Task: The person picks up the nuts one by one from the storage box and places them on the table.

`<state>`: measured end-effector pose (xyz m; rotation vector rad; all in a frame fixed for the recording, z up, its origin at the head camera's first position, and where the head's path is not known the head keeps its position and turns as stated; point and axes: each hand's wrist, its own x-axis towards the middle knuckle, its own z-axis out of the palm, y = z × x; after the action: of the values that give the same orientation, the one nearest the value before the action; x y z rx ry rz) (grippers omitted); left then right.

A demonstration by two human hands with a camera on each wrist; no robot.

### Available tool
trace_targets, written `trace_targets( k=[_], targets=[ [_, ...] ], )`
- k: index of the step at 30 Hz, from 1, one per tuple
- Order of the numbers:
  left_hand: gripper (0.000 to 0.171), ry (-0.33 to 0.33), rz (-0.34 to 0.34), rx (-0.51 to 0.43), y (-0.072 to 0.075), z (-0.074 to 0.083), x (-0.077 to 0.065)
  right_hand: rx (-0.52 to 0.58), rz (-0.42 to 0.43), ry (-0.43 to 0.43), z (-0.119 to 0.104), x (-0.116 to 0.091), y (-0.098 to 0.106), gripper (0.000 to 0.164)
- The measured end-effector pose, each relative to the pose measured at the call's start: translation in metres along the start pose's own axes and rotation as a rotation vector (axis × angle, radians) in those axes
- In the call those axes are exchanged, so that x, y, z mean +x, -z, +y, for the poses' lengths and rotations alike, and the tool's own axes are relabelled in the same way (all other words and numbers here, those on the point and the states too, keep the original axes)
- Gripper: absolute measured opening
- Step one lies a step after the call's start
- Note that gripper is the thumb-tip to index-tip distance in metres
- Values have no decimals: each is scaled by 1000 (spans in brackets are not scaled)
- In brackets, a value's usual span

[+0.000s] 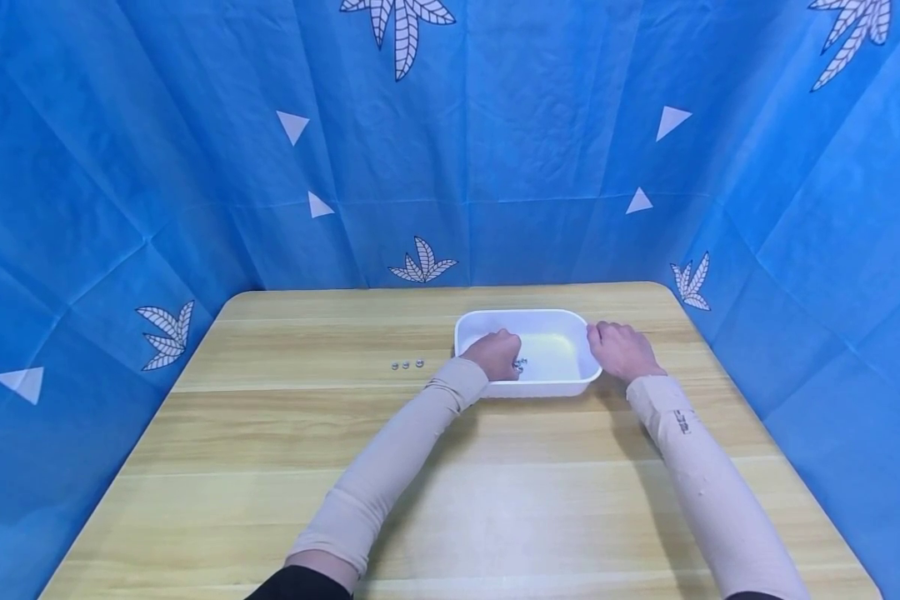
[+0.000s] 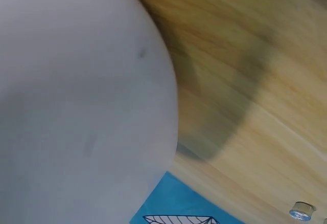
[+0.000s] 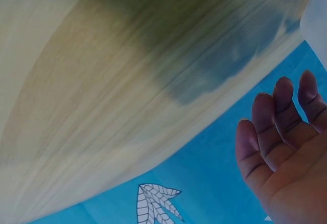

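Note:
A white plastic basin (image 1: pixel 543 389) sits toward the far side of the wooden table. My left hand (image 1: pixel 497 354) reaches down into its left part, knuckles up, with the fingertips hidden behind the hand. Right beside those fingers lie several small silver metal pieces (image 1: pixel 521 364) on the basin's floor. At the right end of the basin, my right hand (image 1: pixel 622 350) holds the rim; its bent fingers (image 3: pixel 265 127) show outside the wall in the right wrist view. I cannot tell whether the left fingers pinch a metal piece.
Three small silver metal pieces (image 1: pixel 406 365) stand in a row on the table (image 1: pixel 270 433), left of the basin. One short cylindrical piece (image 2: pixel 302 211) shows in the left wrist view. A blue patterned curtain (image 1: pixel 532 242) hangs behind and along both sides.

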<state>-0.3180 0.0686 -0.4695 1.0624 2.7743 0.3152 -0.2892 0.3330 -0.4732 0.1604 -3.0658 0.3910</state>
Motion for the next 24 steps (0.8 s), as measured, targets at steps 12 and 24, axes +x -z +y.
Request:
trace_targets(
  k=[12,24],
  targets=[
    [34,-20,5,-15,-1,-2,0,1,7,-2,-2,-1,1,66],
    [11,8,-28,-72,0,-6,-1,9,7,-6,-3,-2,1,65]
  ],
)
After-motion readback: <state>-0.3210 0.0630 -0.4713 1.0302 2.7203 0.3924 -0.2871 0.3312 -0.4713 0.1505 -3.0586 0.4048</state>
